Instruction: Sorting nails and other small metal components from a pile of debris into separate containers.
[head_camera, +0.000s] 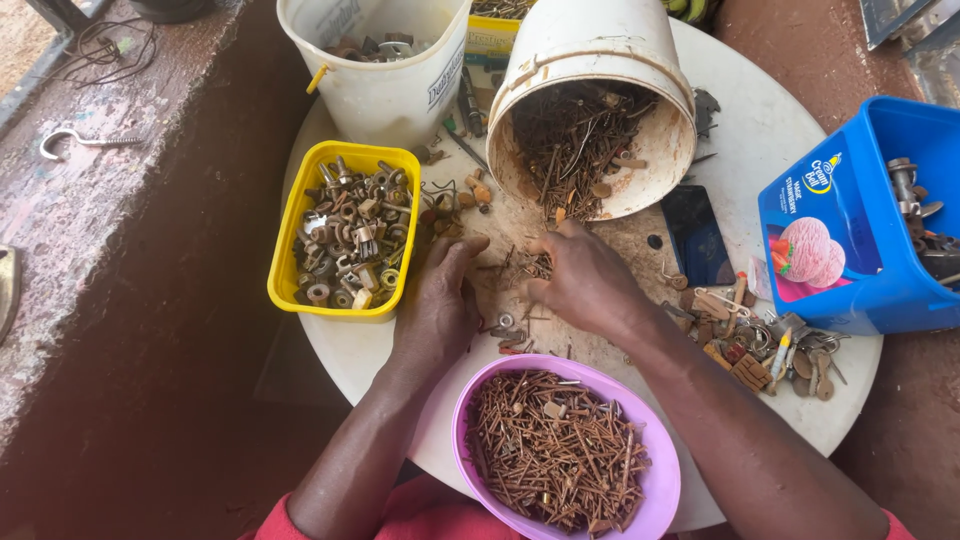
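My left hand (437, 300) rests palm down on the round white table (770, 130), fingers spread beside a small heap of rusty nails (520, 268). My right hand (580, 280) lies just right of that heap, its fingertips curled into the nails; whether it grips any I cannot tell. A tipped white bucket (600, 60) lies just beyond both hands, its mouth toward me and rusty nails spilling out. Close to my body stands a pink bowl (660, 480) full of rusty nails.
A yellow tub (290, 230) of nuts and washers sits left of my left hand. An upright white bucket (385, 90) stands behind it. A blue tub (850, 230) with metal parts is at right, a dark phone (695, 235) and mixed rusty hardware (760, 345) nearby. A hook screw (70, 140) lies on the left ledge.
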